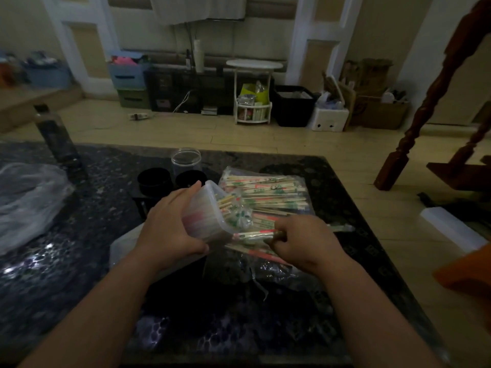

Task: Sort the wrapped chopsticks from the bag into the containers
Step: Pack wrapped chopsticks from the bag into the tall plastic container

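Wrapped chopsticks (253,235): pale sticks in thin clear sleeves printed in green or pink-red, seen in three groups. One small bundle is pinched at its near end by the curled fingers (279,241) of the right hand (300,240), with its far end at the mouth of the translucent container (202,216). A second group sits inside that container, ends protruding from the opening. The largest group lies flat in the clear bag (305,193), which rests on the dark patterned surface (93,208) toward its far right corner. The left hand (170,227) grips the container over the middle of the surface, tilted with its mouth toward the bag, its fingers laid along the upper wall and its thumb curled under the lower corner. Individual wrapped chopsticks cannot be counted: they overlap and the light is dim. Print on the sleeves is illegible. The right hand hides the near end of its bundle. Count: one translucent container, one bag, two black round pots (154,180) and one clear jar (186,159) near the far edge. One crumpled plastic sheet (26,197) lies at the left edge, cut off by the frame.
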